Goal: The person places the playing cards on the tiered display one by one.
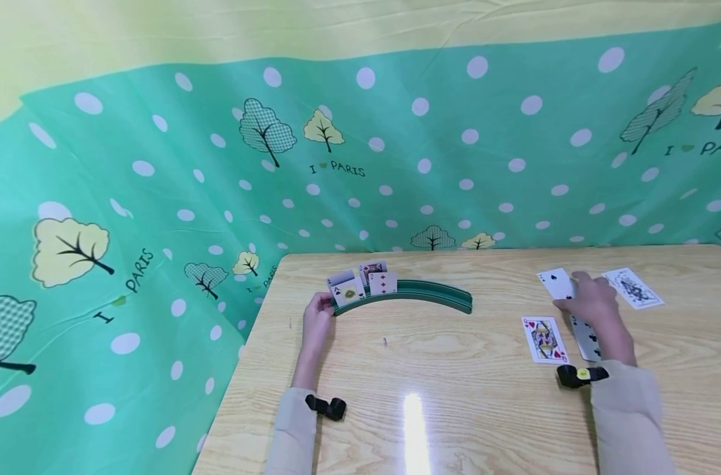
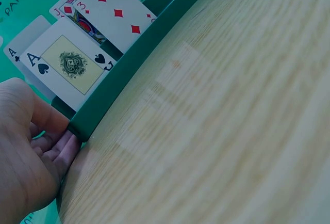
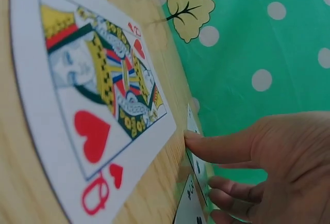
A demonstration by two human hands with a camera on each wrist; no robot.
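In the head view, my left hand (image 1: 317, 315) grips the left end of a curved green card holder (image 1: 434, 290). In the left wrist view, thumb and fingers pinch that end. Standing in the holder are an ace of spades (image 2: 69, 61), an ace of clubs (image 2: 18, 53) behind it, a three of diamonds (image 2: 116, 15) and a jack of diamonds (image 2: 67, 7). At the right, my right hand (image 1: 594, 300) reaches over a spade card (image 1: 555, 282), thumb and fingers at its edges. The hand hides part of that card.
Near the right hand lie a queen of hearts (image 1: 545, 340), a three of clubs (image 1: 586, 340) and a joker-like card (image 1: 632, 287), all face up on the wooden table (image 1: 455, 382). Green patterned cloth (image 1: 396, 198) hangs behind the table's back edge.
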